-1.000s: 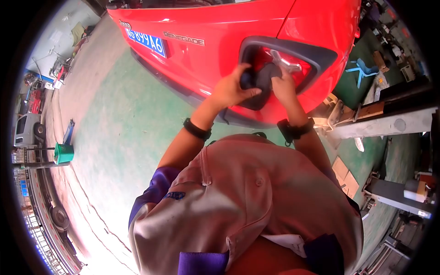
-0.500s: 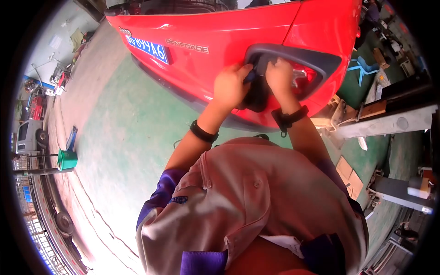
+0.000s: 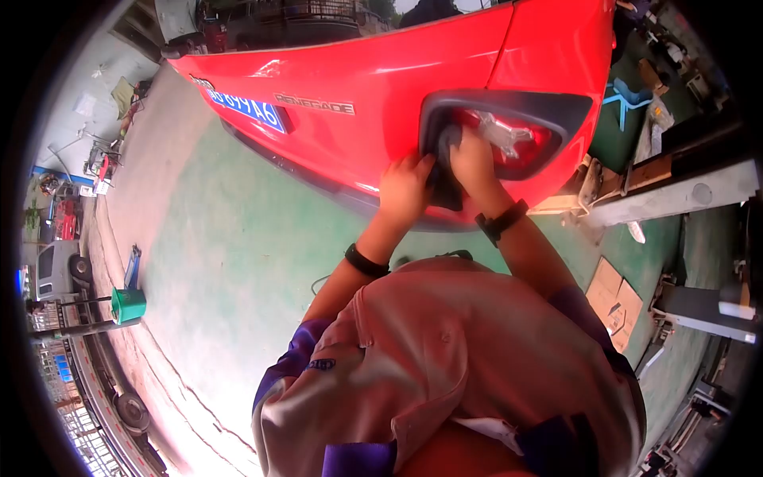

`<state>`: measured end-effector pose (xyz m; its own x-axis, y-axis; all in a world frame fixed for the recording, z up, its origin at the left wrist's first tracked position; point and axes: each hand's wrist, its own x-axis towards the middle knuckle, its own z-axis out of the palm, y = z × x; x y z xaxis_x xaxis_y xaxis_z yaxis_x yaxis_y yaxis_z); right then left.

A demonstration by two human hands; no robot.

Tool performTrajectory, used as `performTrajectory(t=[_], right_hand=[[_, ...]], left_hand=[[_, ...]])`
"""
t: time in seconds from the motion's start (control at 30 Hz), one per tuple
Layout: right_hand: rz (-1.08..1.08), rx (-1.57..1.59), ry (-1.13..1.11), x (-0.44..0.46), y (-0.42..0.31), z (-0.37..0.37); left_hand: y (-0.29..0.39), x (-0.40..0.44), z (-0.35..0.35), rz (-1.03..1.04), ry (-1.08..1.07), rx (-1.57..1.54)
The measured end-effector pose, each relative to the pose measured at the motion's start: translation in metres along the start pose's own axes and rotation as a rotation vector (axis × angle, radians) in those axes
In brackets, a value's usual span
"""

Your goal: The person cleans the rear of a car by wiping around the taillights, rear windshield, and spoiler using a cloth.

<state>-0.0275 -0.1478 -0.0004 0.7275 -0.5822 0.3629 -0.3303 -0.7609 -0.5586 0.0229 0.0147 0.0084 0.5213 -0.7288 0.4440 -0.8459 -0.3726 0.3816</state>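
Note:
In the head view, both hands are at the tail light [image 3: 534, 141] of a red car [image 3: 342, 147], by the left side of its dark surround [image 3: 556, 105]. A dark, soft-looking piece of cloth [image 3: 447, 193] hangs between them. My right hand [image 3: 472, 161] has its fingers closed on the upper part of the cloth, close to the lens. Fingers curled, my left hand [image 3: 404, 189] grips the cloth's left edge, lower down. The fingertips of both hands are partly hidden. Below the hands runs the dark bumper [image 3: 350, 203].
Right of the car are a metal beam [image 3: 675, 195], a blue stool [image 3: 624, 99] and flattened cardboard [image 3: 613, 302] on the green floor [image 3: 230, 238]. A green bucket [image 3: 128, 305] is at the left, near a vehicle with visible wheels.
Both hands have shifted slightly lower and leftward against the tail light, uncovering more of the lens. The cloth stays between them. The camera view has moved a little.

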Motion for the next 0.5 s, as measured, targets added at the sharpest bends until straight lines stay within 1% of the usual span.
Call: performTrajectory(t=[0.1, 0.23, 0.33, 0.43, 0.5], right_hand=[[-0.065, -0.058, 0.013, -0.010, 0.010, 0.011], [-0.053, -0.144, -0.111, -0.008, 0.011, 0.009], [-0.091, -0.230, -0.194, -0.007, 0.009, 0.002], [-0.103, -0.169, -0.248, -0.010, 0.008, -0.003], [-0.156, -0.074, -0.217, -0.018, 0.009, -0.007]], left_hand=[[-0.005, -0.008, 0.011, -0.007, -0.052, -0.009], [-0.007, -0.011, 0.021, -0.023, -0.057, -0.045], [-0.007, -0.013, 0.028, -0.038, -0.115, -0.029], [-0.005, -0.016, 0.029, -0.047, -0.206, 0.014], [-0.005, -0.018, 0.025, -0.103, -0.255, 0.019]])
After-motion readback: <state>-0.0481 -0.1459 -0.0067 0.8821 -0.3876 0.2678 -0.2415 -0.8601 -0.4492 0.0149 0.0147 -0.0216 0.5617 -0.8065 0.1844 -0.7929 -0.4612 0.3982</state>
